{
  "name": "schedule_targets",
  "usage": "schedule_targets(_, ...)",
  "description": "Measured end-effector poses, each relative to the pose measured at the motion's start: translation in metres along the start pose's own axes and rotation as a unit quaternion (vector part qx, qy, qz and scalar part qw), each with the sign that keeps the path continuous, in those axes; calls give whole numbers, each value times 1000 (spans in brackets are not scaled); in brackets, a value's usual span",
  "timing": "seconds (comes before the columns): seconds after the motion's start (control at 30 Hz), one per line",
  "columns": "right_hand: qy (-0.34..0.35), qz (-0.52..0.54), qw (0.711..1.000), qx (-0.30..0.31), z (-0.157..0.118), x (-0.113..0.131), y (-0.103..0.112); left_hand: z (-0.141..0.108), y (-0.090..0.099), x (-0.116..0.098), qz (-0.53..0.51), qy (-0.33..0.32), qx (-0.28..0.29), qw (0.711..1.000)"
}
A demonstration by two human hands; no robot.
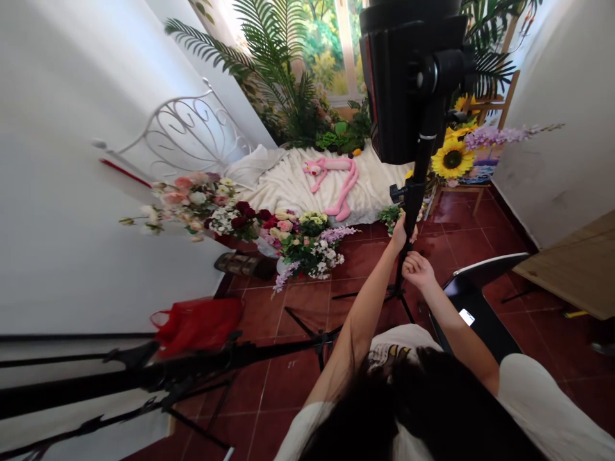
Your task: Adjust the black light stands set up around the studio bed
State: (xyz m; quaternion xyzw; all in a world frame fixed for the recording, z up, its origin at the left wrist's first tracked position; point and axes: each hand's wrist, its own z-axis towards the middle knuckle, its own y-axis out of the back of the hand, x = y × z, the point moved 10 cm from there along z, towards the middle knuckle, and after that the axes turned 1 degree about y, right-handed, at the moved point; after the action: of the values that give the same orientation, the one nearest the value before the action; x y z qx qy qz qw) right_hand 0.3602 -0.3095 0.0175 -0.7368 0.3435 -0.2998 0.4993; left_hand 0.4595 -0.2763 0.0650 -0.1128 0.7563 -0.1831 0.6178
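Observation:
A black light stand (412,211) rises upright in front of me, with a large black lamp head (391,89) mounted at its top. My left hand (400,233) is wrapped around the pole, below a clamp knob (396,193). Just under it, my right hand (417,269) has its fingers curled closed against the same pole; whatever small part they pinch is hidden. The stand's tripod legs (394,293) spread on the red tiled floor below my hands.
Another black stand (269,351) stretches across the lower left. Beyond it lies a red bag (202,323). Flower bunches (307,243) edge the draped bed (273,182), which bears a pink plush toy (336,165). A black chair (485,314) with a phone (466,317) stands right.

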Motion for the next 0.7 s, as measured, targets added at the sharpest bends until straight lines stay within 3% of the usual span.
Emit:
schedule_targets(0.2,-7,-46,999,24,-2,-3,1,2,3,5,-1,-2,-1,1000)
schedule_targets(0.3,-17,-183,983,29,-10,-6,13,4,3,7,3,-5,7,1000)
schedule_targets(0.37,44,-326,944,-1,-14,11,24,5,3,6,9,-11,10,1000)
schedule_targets(0.43,180,-486,854,-51,-24,47,22,5,2,5,15,-18,17,1000)
schedule_targets(0.5,300,-621,719,-88,-38,75,5,5,0,4,18,-24,23,999)
schedule_targets(0.53,329,-673,655,-94,-41,81,-5,4,0,4,21,-26,25,999)
schedule_targets(0.6,329,-755,559,-96,-39,82,-18,3,0,3,28,-25,26,999)
schedule_targets(0.7,259,-841,462,-107,-23,76,-23,1,-1,3,33,-27,25,999)
